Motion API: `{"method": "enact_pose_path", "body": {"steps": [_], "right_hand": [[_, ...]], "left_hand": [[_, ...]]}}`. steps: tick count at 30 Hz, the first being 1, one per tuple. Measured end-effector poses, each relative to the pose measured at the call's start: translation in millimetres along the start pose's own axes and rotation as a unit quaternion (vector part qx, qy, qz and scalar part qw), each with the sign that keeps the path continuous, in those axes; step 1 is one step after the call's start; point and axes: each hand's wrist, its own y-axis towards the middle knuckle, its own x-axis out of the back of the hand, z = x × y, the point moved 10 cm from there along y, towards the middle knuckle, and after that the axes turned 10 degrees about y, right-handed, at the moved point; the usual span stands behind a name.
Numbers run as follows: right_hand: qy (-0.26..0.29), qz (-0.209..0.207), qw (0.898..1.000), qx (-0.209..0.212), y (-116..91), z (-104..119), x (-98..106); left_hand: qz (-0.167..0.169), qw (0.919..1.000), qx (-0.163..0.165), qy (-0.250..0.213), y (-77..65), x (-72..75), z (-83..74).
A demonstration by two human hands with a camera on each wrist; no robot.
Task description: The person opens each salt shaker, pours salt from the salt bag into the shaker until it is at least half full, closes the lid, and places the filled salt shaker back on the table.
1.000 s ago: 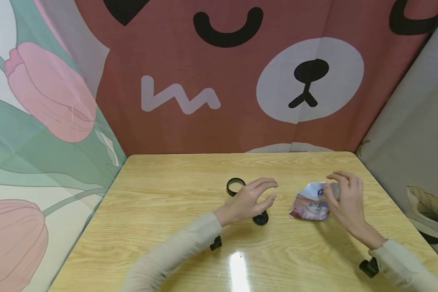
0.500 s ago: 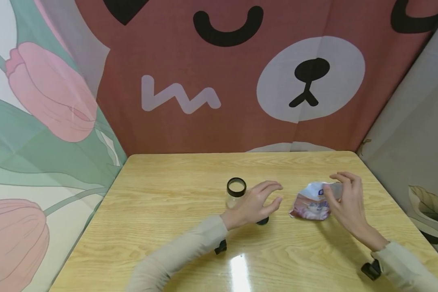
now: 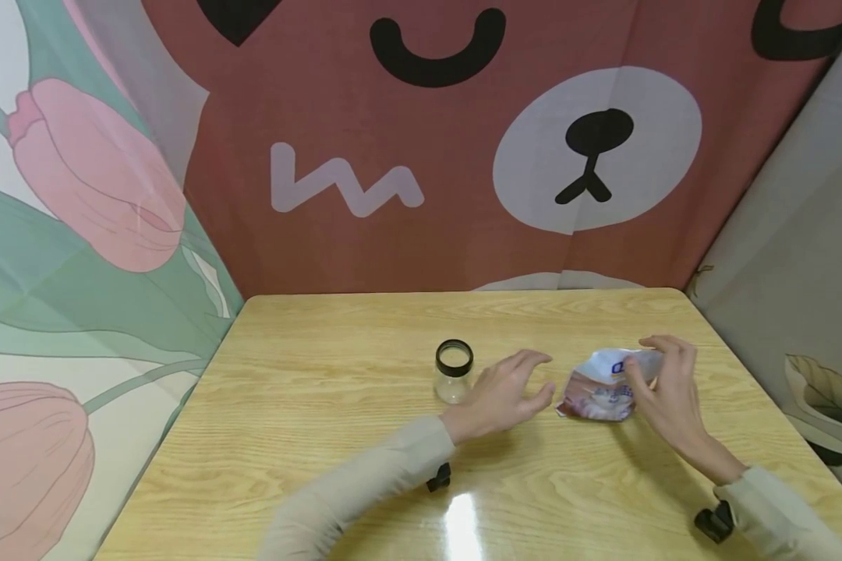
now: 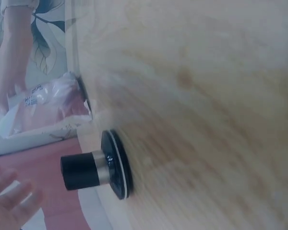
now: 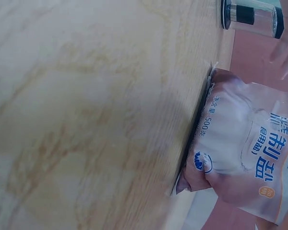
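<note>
A pink-and-white bag of salt (image 3: 596, 393) stands on the table, its printed front large in the right wrist view. My right hand (image 3: 670, 389) pinches its upper right corner, thumb in front and fingers behind. Left of the bag, my left hand (image 3: 501, 393) hovers with fingers spread and slightly bent, apart from the bag and holding nothing. Behind its wrist stands a glass jar (image 3: 452, 387) with a black rim and an uncovered mouth. A black lid with a knob (image 4: 81, 171) lies on the table in the left wrist view; the left hand hides it from the head view.
The wooden table (image 3: 309, 374) ends at a back edge against a bear-print cloth (image 3: 351, 257). Patterned cloths hang along both sides. Black wrist cameras sit under both sleeves, close to the tabletop.
My left hand has moved right, toward the bag, uncovering the jar and covering the lid in the head view. The right hand and bag have barely shifted.
</note>
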Motion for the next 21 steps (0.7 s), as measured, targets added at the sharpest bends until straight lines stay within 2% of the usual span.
{"method": "enact_pose_path", "body": {"steps": [4, 8, 13, 17, 21], "right_hand": [[-0.006, 0.005, 1.0, -0.016, -1.5, -1.3, -0.9], [-0.003, 0.004, 1.0, -0.009, -1.4, 0.6, -0.8], [0.01, -0.007, 1.0, 0.006, -1.8, 0.5, 1.7], [0.076, -0.01, 0.997, -0.012, -0.4, -3.0, 2.2], [0.131, -0.001, 0.99, -0.056, 1.3, -9.8, 1.1]], "left_hand": [[0.009, 0.9997, 0.02, 0.009, 0.6, -5.1, 0.7], [0.015, 0.9994, 0.03, 0.008, 1.1, -9.5, 1.5], [0.043, 0.9976, 0.054, 0.004, 1.3, -18.9, 1.3], [0.053, 0.9967, 0.06, 0.015, 2.7, -24.7, -1.8], [0.059, 0.996, 0.064, 0.017, 5.2, -29.2, -4.8]]}}
